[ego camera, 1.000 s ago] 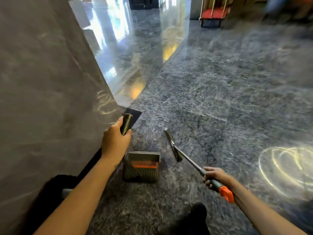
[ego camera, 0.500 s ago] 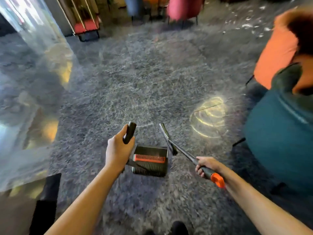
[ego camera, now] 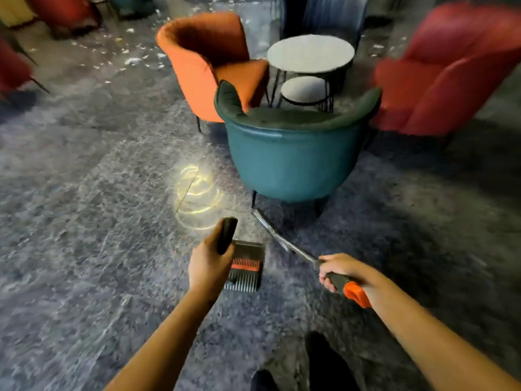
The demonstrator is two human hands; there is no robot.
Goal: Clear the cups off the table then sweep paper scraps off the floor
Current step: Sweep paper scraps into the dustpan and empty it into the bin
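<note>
The left hand [ego camera: 210, 266] is wrapped round the upright handle of the dustpan [ego camera: 246, 270]. The right hand [ego camera: 338, 270] grips the broom [ego camera: 284, 244] by its handle, the broom's head just short of the teal chair [ego camera: 293, 162]. Well beyond the teal chair, to its left, paper scraps [ego camera: 132, 62] lie on the floor [ego camera: 84, 221], far from both hands.

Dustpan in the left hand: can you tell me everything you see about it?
The dustpan is dark grey and looks like plastic, with ribbed teeth and an orange comb strip across it. Its long dark handle is gripped by the left hand. Whether it touches the floor is unclear. The broom is just right of it.
</note>
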